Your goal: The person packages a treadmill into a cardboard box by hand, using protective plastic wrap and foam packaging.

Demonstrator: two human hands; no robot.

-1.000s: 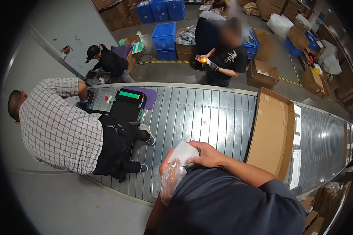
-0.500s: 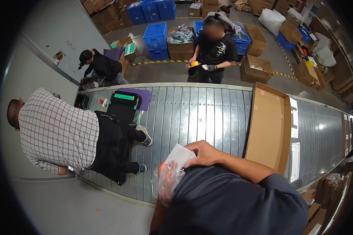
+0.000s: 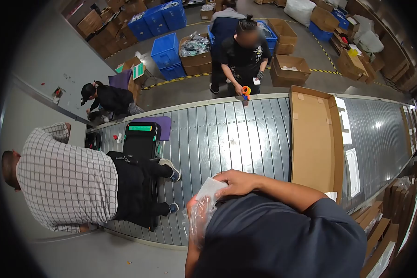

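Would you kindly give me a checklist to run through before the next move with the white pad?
1. Right hand on the white pad: ok, it holds the pad's edge.
2. Left hand has a firm grip: cannot tell, clear plastic hides much of it.
3. Clear plastic off the pad: not ok, it overlaps the lower part.
4. Cardboard tray apart from both hands: ok.
5. Co-worker's orange tool away from the pad: ok, it is at the far edge.

Beyond a slatted metal surface [image 3: 204, 143] glinting with light, yellow-and-black tape [image 3: 326, 72] marks the grey floor [image 3: 173, 95].
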